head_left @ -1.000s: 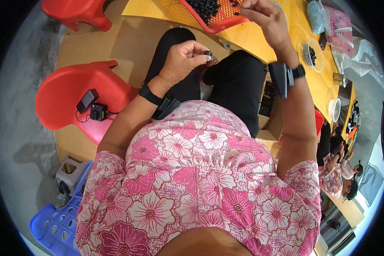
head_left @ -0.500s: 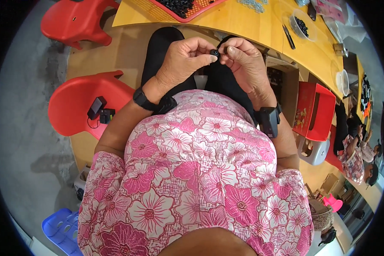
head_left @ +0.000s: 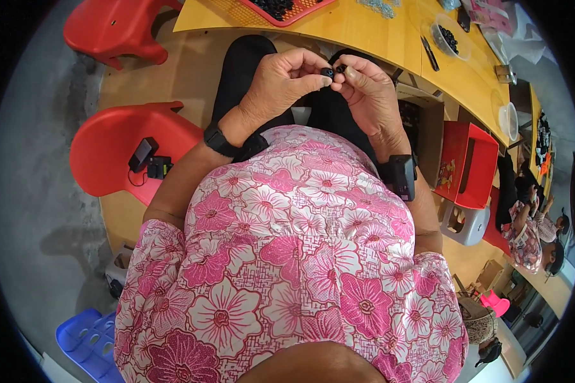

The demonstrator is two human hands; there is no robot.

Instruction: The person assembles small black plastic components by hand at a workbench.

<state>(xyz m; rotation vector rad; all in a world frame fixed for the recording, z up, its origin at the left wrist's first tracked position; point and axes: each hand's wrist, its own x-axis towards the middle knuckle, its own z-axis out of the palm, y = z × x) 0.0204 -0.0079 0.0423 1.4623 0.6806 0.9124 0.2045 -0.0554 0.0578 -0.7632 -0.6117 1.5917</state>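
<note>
Over my lap, just short of the table edge, my two hands meet with their fingertips close together. My left hand (head_left: 278, 80) pinches a small black ring-like part (head_left: 327, 72) between thumb and fingers. In the pinch of my right hand (head_left: 368, 89) is another small dark part (head_left: 340, 68), held right beside the first. Whether the two parts touch I cannot tell. Their exact kind is too small to make out.
A red basket (head_left: 287, 20) of black parts and a clear bowl (head_left: 459, 51) of small black pieces sit on the yellow table (head_left: 377, 38), with a black pen (head_left: 430, 54). Red chairs (head_left: 102, 150) stand left; a red box (head_left: 469, 166) on a grey stool stands right.
Both hands have shifted slightly up. The small part in my right hand now shows more plainly, next to the ring-like part in my left hand.
</note>
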